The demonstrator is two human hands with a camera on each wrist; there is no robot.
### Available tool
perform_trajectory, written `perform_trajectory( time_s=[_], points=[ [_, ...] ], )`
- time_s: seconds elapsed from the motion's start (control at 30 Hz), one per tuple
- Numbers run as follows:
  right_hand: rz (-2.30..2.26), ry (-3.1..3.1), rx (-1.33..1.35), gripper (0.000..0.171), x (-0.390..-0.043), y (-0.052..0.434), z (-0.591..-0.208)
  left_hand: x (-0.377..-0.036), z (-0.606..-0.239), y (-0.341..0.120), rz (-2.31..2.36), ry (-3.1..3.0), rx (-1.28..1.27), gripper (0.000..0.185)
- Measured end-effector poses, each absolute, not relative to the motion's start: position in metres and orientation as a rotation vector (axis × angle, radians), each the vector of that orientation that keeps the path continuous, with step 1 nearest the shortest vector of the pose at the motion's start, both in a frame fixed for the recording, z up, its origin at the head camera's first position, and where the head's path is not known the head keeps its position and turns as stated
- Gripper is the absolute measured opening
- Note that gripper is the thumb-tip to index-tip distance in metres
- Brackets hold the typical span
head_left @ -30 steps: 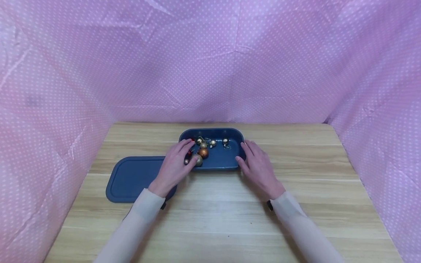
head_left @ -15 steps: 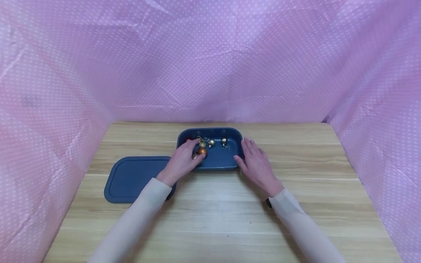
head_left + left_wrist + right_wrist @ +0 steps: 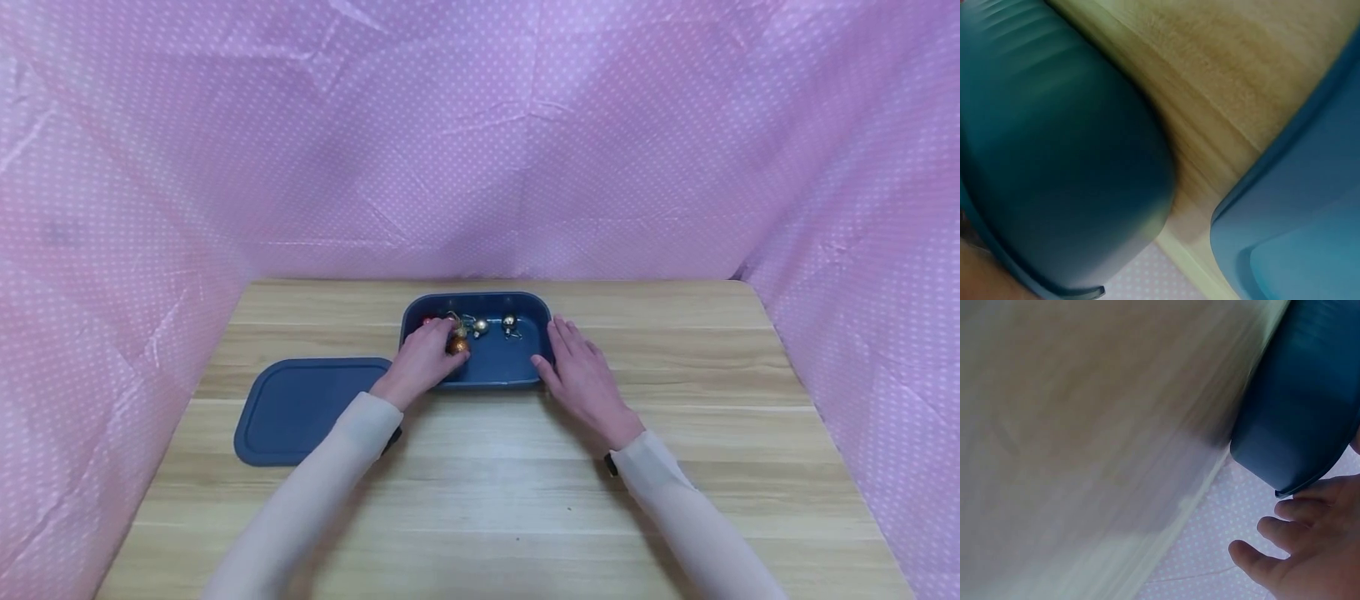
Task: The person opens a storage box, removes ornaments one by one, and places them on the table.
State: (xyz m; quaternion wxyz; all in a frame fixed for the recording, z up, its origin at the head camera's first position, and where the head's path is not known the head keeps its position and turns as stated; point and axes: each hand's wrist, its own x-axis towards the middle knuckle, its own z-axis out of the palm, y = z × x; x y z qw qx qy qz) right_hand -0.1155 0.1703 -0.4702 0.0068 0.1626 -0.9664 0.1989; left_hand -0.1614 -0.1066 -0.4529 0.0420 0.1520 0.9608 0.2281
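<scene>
A dark blue box (image 3: 498, 367) with rounded corners stands near the table's far edge. Inside lie small Christmas baubles: an orange one (image 3: 458, 345), a gold one (image 3: 481, 327), a dark shiny one (image 3: 509, 323) and a bit of red (image 3: 427, 319). My left hand (image 3: 427, 360) reaches over the box's left end, thumb and forefinger on either side of the orange bauble. Its other fingers are hidden, so whether it pinches anything is unclear. At the right end my right hand (image 3: 588, 379) rests against the rim, fingers extended; the right wrist view shows its fingers (image 3: 1282, 532) beside the box wall.
A flat blue lid (image 3: 300, 417) lies on the wooden table (image 3: 517, 483) to the left of the box, partly under my left forearm. Pink dotted cloth (image 3: 480, 167) hangs behind the table and at both sides.
My left hand has moved rightward and deeper over the baubles, its fingers now around the orange one. The right hand stays at the box's right end.
</scene>
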Motion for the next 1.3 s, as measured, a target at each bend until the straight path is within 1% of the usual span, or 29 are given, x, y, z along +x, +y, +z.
perform_trajectory(
  time_s=[0.67,0.97,1.3],
  points=[
    [0.615,-3.023,0.511,0.073,-0.113,0.171,-0.472,-0.158,-0.456,-0.103,0.685,2.942,0.460,0.032],
    [0.630,-3.030,0.526,0.073,-0.114,0.174,-0.473,-0.147,-0.449,-0.101,0.844,2.993,0.501,0.037],
    [0.652,-3.034,0.568,0.075,-0.115,0.177,-0.471,-0.126,-0.439,-0.109,1.060,2.997,0.616,0.041]
  ],
)
